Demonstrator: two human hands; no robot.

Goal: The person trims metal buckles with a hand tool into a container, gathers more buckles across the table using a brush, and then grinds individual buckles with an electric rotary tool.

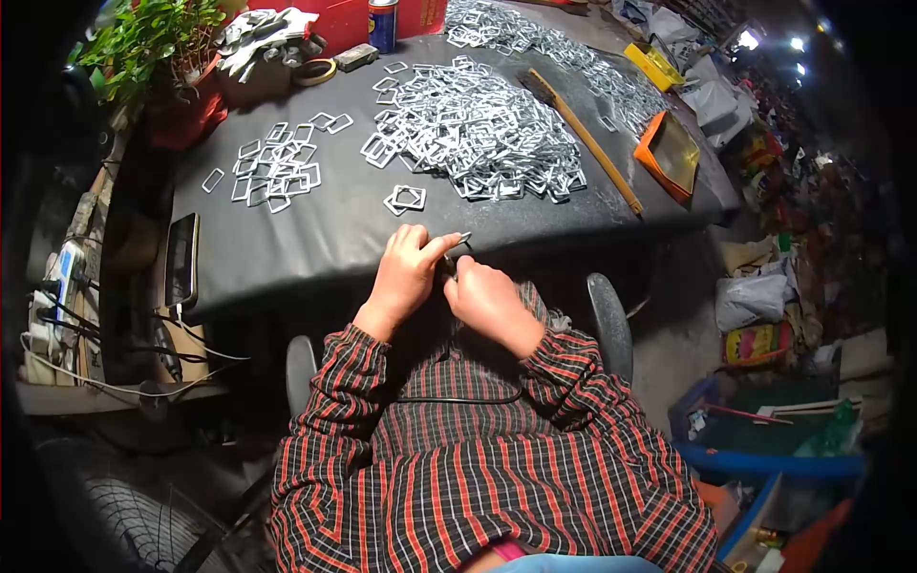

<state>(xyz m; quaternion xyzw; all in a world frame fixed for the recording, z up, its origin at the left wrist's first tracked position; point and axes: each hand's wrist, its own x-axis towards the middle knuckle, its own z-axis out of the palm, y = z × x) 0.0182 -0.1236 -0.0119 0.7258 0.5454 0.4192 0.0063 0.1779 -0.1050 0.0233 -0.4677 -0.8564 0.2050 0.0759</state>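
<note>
My left hand [409, 272] is closed at the table's front edge, with a small metal rectangular frame [465, 238] pinched at its fingertips. Close beside it, my right hand [489, 301] is curled shut just below that frame. Something dark shows between the two hands, but my fingers hide most of it and I cannot make out what it is. Beyond my hands lie a couple of loose frames [408, 198]. A large heap of the same silvery frames [487, 129] covers the middle of the table, and a smaller group [277, 164] is spread to the left.
On the black-covered table [315, 244] lie a phone [182, 258], a wooden-handled brush [597, 153] and an orange tray [669, 158]. A plant [148, 43], gloves [263, 38] and a blue can [382, 24] stand at the back left. Chair armrests [609, 325] flank me.
</note>
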